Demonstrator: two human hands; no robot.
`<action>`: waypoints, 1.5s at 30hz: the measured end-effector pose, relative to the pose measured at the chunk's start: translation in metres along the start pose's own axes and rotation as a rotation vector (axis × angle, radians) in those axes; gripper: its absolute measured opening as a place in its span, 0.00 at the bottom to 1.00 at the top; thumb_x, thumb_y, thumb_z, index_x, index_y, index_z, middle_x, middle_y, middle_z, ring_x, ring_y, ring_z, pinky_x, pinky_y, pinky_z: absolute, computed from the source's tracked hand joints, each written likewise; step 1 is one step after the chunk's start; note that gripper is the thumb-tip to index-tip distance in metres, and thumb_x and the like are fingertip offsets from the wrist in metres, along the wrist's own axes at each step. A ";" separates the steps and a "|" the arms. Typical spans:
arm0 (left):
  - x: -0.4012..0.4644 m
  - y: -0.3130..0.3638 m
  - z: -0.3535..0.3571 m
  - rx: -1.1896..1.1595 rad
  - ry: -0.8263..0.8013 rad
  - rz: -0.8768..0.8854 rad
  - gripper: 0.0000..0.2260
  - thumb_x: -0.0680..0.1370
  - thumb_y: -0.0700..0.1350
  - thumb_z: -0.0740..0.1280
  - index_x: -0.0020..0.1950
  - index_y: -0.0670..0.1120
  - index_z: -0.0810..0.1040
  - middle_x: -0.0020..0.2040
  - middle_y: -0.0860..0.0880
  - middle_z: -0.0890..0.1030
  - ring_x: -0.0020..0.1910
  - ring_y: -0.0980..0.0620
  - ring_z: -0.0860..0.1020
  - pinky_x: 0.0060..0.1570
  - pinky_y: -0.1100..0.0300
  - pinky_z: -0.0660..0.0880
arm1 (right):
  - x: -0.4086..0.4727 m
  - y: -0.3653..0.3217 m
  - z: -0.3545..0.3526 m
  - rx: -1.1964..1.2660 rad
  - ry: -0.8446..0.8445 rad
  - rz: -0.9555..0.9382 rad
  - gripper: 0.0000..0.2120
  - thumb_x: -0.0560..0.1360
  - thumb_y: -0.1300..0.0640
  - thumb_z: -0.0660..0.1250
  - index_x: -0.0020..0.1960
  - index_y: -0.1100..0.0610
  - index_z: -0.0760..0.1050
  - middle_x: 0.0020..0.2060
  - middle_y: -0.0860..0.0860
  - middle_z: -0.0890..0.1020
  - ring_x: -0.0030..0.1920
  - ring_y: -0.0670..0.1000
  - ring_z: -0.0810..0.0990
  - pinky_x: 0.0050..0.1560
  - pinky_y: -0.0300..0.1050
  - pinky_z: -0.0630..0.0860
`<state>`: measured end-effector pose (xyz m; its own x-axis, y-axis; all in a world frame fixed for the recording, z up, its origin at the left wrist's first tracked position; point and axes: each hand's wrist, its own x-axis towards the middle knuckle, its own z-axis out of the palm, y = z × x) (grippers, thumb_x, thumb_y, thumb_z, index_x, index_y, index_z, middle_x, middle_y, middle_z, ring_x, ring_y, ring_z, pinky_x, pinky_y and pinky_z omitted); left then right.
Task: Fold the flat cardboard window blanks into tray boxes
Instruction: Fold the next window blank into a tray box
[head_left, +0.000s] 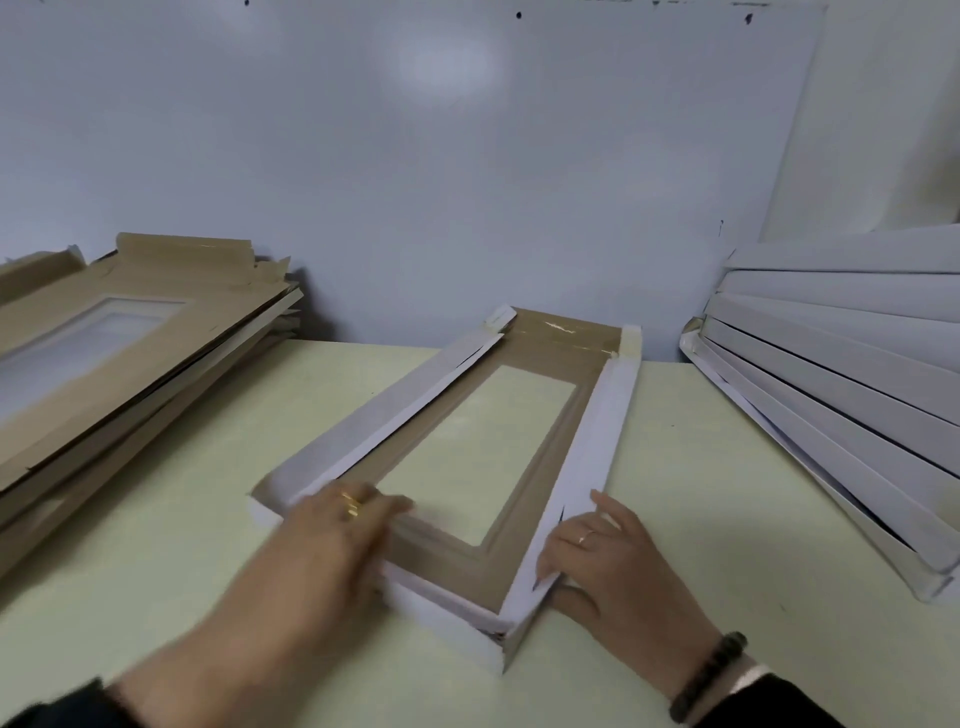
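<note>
The window blank (545, 358) lies in front of me on the pale green table (208, 519), running away from me toward the wall (415, 156), its brown inner face up and the table showing through the rectangular cut-out. Its two long side flaps are folded up and inward, white side out.

My left hand (332, 540) lies over the near left corner of the blank, fingers stretched fairly straight and flat across the brown border toward the window opening; it is blurred, so I cannot tell just how the fingertips press. Gold rings (351, 505) sit on one finger there.

My right hand (608, 566) is at the near end of the right side flap (597, 431). The thumb is tucked against the flap's inner white face and the fingers lie along its outer side, so the flap is pinched between them. A dark beaded bracelet (709, 675) circles that wrist.

The near end flap (447, 623) lies between my two hands, white side out, close to my forearms.

To my left a stack of flat brown blanks (119, 364) rests well apart from the one I hold. To my right, white folded trays (831, 389) lean in a row near the wall.
</note>
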<state>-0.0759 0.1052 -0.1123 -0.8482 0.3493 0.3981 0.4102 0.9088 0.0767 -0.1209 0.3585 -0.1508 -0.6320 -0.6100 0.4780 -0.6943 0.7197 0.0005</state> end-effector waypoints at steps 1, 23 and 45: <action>-0.001 0.018 0.007 -0.073 -0.018 0.023 0.14 0.74 0.50 0.57 0.47 0.49 0.82 0.38 0.54 0.80 0.37 0.55 0.80 0.36 0.66 0.72 | 0.005 -0.008 0.003 0.010 0.012 -0.029 0.06 0.62 0.53 0.73 0.32 0.51 0.77 0.31 0.42 0.78 0.36 0.45 0.80 0.59 0.44 0.65; -0.025 -0.088 -0.010 0.155 -0.110 -0.312 0.24 0.58 0.32 0.79 0.32 0.61 0.77 0.31 0.53 0.75 0.30 0.47 0.74 0.32 0.59 0.64 | -0.045 0.075 -0.022 -0.080 0.032 0.395 0.26 0.58 0.63 0.81 0.30 0.49 0.61 0.23 0.48 0.69 0.25 0.56 0.73 0.26 0.47 0.67; 0.027 -0.032 0.060 -0.299 -0.021 -0.227 0.10 0.75 0.32 0.59 0.44 0.40 0.79 0.49 0.43 0.77 0.43 0.52 0.69 0.39 0.70 0.65 | -0.042 0.031 -0.038 0.169 -0.277 0.065 0.35 0.58 0.27 0.62 0.58 0.44 0.77 0.57 0.33 0.76 0.57 0.33 0.73 0.57 0.31 0.71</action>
<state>-0.1322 0.0996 -0.1592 -0.9344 0.1539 0.3212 0.2876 0.8580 0.4255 -0.1030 0.4194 -0.1371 -0.7306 -0.6481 0.2149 -0.6818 0.7093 -0.1788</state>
